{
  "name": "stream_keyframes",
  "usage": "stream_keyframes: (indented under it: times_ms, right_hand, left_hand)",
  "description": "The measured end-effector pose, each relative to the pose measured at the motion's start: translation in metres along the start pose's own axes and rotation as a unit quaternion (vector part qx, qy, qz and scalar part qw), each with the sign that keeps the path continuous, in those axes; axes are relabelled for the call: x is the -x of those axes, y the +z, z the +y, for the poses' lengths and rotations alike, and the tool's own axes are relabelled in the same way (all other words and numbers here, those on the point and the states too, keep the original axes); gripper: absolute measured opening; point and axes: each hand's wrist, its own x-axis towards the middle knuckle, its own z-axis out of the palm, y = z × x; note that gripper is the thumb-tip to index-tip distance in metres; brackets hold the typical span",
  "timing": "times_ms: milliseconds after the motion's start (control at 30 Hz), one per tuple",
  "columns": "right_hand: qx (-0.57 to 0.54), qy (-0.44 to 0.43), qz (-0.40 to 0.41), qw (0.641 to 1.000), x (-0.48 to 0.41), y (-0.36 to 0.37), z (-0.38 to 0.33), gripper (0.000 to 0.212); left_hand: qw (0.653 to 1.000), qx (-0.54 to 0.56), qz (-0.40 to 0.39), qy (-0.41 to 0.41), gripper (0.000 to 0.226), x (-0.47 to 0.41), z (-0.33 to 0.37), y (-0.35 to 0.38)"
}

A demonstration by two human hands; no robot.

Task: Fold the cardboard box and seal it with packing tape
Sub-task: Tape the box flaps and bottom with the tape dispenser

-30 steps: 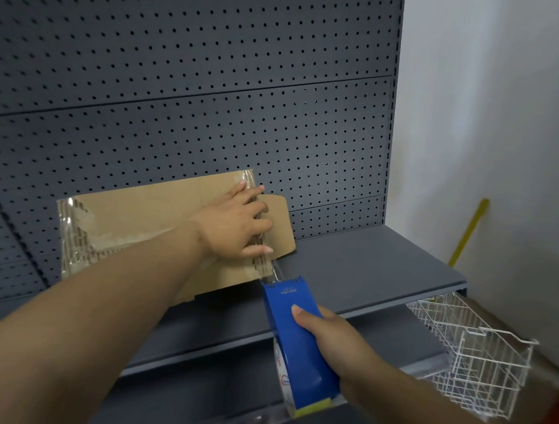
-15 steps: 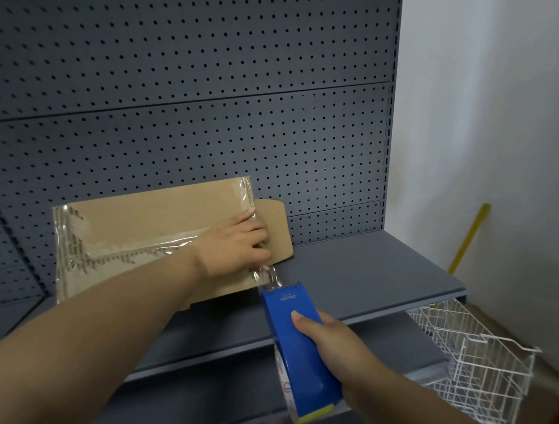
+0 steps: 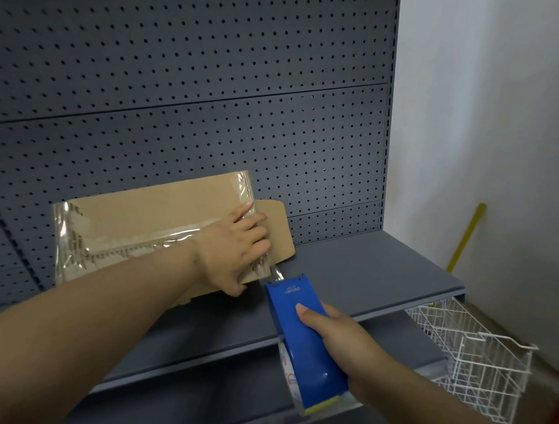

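The box (image 3: 151, 230) stands flattened on the grey shelf (image 3: 364, 272), leaning back against the pegboard (image 3: 202, 87), with clear tape (image 3: 245, 194) already over its edges and middle seam. The left hand (image 3: 235, 245) lies flat on its right end, fingers spread, thumb hooked under the lower edge. The right hand (image 3: 338, 334), arm reaching forward, is wrapped around a blue dispenser (image 3: 299, 326) just below the box; a strip seems to run up to the cardboard. A white wire basket (image 3: 470, 357) hangs lower right.
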Motion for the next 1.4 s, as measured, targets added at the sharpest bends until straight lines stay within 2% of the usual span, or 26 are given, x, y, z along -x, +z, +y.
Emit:
stream_keyframes:
  times_ms: [233, 400, 600, 700, 800, 900, 1000, 1133, 1400]
  right_hand:
    - [-0.058, -0.041, -0.022, 0.997, 0.000, -0.008, -0.034, 0.021]
    - [-0.060, -0.041, -0.031, 0.997, -0.006, -0.006, -0.042, 0.024]
    - [-0.067, -0.028, -0.017, 0.997, -0.013, -0.003, -0.030, 0.024]
    - [-0.069, -0.038, -0.017, 0.997, -0.014, -0.005, -0.029, 0.022]
    - [-0.075, -0.067, -0.015, 0.995, -0.011, -0.004, -0.029, 0.023]
    - [-0.057, -0.099, 0.008, 0.993, -0.010, 0.003, -0.028, 0.031]
    - [-0.049, -0.106, 0.025, 0.993, -0.010, 0.010, -0.027, 0.031]
    - [-0.033, -0.112, 0.035, 0.993, -0.010, 0.012, -0.027, 0.031]
    - [0.013, -0.106, 0.038, 0.994, -0.006, 0.009, -0.020, 0.025]
  left_hand:
    - [0.978, 0.181, 0.058, -0.079, 0.076, -0.009, -0.034, -0.024]
    - [0.954, 0.285, 0.010, -0.088, 0.069, -0.009, -0.047, -0.026]
    - [0.949, 0.300, -0.073, -0.072, 0.059, -0.019, -0.036, -0.017]
    - [0.921, 0.366, -0.104, -0.081, 0.050, -0.023, -0.041, -0.016]
    - [0.883, 0.455, -0.054, -0.096, 0.043, -0.026, -0.046, -0.013]
    - [0.906, 0.399, 0.002, -0.143, 0.036, -0.028, -0.041, -0.012]
    - [0.937, 0.311, 0.013, -0.160, 0.038, -0.032, -0.032, -0.007]
    - [0.929, 0.308, -0.019, -0.205, 0.045, -0.033, -0.030, -0.005]
    - [0.927, 0.305, -0.042, -0.216, 0.044, -0.036, -0.030, -0.005]
